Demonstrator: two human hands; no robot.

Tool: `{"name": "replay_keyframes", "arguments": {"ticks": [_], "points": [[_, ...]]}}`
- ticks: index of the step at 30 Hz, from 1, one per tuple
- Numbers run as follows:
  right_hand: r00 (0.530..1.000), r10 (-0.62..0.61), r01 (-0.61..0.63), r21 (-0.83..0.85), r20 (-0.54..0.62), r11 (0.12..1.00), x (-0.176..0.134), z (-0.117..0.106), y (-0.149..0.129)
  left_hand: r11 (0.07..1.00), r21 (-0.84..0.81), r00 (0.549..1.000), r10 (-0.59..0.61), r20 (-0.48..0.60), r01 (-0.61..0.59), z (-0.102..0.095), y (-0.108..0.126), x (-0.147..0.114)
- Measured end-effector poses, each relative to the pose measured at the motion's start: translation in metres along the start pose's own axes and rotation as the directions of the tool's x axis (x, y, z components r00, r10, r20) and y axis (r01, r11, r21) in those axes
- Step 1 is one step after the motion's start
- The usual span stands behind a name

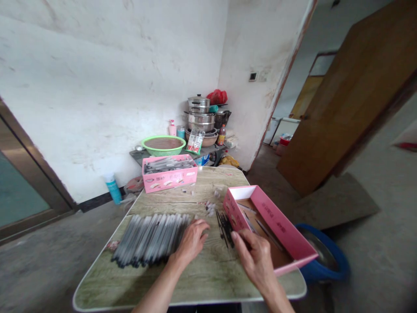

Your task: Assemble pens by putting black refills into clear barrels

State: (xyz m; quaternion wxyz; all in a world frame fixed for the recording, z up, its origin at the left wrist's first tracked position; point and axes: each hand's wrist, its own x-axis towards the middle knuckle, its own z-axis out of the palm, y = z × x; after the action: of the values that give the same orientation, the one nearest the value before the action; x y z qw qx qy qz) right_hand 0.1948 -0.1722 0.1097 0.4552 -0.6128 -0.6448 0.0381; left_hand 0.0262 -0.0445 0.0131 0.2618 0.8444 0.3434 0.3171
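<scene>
A row of grey-white pens [153, 237] with dark tips lies side by side on the left of the table. My left hand [192, 239] is at the right end of this row, fingers loosely bent and apart, with nothing visible in them. Right of the middle, a small bunch of thin black pen pieces [224, 228] lies beside a pink box. My right hand [257, 254] is at these pieces, thumb and forefinger pressed together at the tips. Whatever sits between those tips is too small to make out.
The open pink box [276, 217] at right holds a few thin sticks. Another pink box [171, 179], full of pens, stands at the far left. Small clear caps [210, 208] lie mid-table. Beyond are a green basin [163, 152] and stacked pots [199, 115]; a blue tub [339, 261] is at right.
</scene>
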Motion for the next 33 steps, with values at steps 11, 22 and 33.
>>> {"name": "replay_keyframes", "arguments": {"ticks": [11,22,33], "points": [[0.911,0.273,-0.020,-0.630,0.308,0.777,0.075,-0.064,0.117,1.000,-0.009,1.000,0.003,0.027,-0.003,0.006,0.000,-0.007],[0.808,0.287,0.066,-0.564,0.514,0.823,0.060,-0.022,0.158,1.000,-0.002,1.000,0.025,0.009,-0.025,0.006,0.000,-0.007],[0.927,0.232,-0.013,-0.591,0.296,0.806,0.093,-0.052,0.095,1.000,0.017,1.000,0.009,0.015,-0.009,0.005,0.003,-0.008]]}}
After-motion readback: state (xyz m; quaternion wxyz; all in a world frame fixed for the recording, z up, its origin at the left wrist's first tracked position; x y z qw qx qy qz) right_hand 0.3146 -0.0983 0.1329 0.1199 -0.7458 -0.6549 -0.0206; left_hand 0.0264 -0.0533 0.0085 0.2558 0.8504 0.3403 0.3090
